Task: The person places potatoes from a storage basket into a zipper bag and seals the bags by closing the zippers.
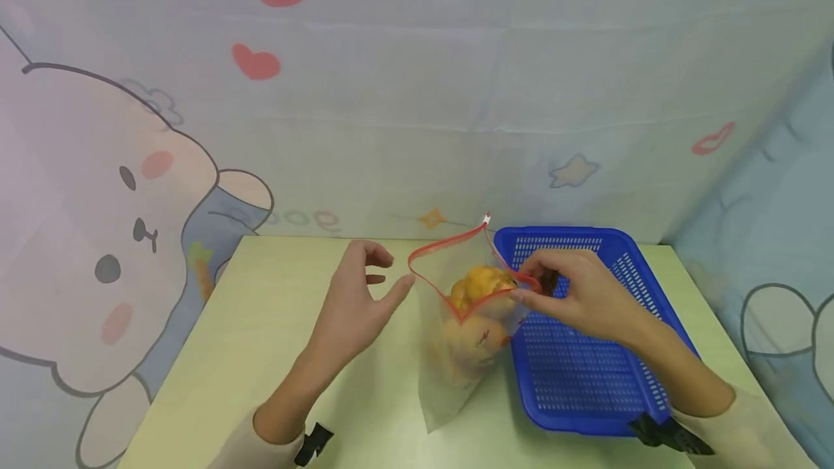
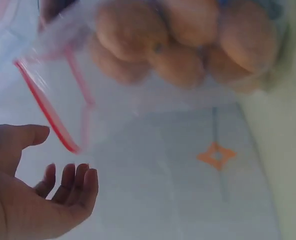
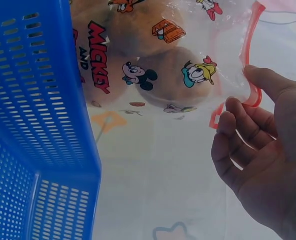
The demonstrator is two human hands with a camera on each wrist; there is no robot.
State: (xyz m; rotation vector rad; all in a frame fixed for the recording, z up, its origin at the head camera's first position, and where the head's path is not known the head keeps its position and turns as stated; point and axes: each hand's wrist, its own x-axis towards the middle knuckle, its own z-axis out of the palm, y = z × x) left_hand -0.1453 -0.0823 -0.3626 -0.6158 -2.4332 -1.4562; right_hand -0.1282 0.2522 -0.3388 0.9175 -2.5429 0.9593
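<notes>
A clear zip bag with a red zip edge stands on the table, its mouth spread apart. Inside lie several round orange-yellow fruits. My right hand pinches the red rim at the bag's right side between thumb and fingers; the right wrist view shows this pinch and the bag's printed cartoon figures. Left of the mouth, my left hand hovers with loosely bent fingers and holds nothing. In the left wrist view, a small gap separates its thumb from the red zip edge.
A blue perforated basket sits right of the bag, below my right forearm. At the far corner of the bag's zip is a white slider. The pale yellow table meets a printed cloth backdrop behind.
</notes>
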